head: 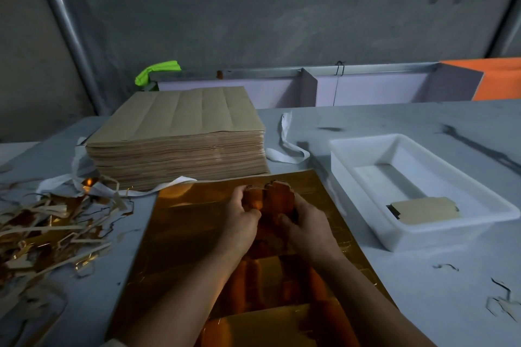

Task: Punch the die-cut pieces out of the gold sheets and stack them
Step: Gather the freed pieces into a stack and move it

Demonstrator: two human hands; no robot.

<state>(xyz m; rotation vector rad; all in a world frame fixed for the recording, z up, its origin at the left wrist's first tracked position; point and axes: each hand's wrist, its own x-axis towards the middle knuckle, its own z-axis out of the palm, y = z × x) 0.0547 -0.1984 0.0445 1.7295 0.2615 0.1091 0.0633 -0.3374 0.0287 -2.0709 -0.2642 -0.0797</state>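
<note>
Currently, the left hand point(243, 215) and the right hand point(308, 224) each curl their fingers round one bundle of die-cut pieces point(277, 195), thumbs pressed on its near face. The bundle is held upright just above the far half of the gold sheet point(186, 236), which lies face up on the table point(417, 284) at 6 o'clock. Progress is judged as early. One short stack of pieces point(424, 210) lies in the single white tray point(363, 222) at 3 o'clock, and one scrap heap point(50, 222) of gold and brown strips lies at 9 o'clock. One tall pile of sheets point(180, 135), brown side up at 11 o'clock, appears unprocessed and forms the bulk of the work left. Whether the gold sheet is one layer or several cannot be determined.
</note>
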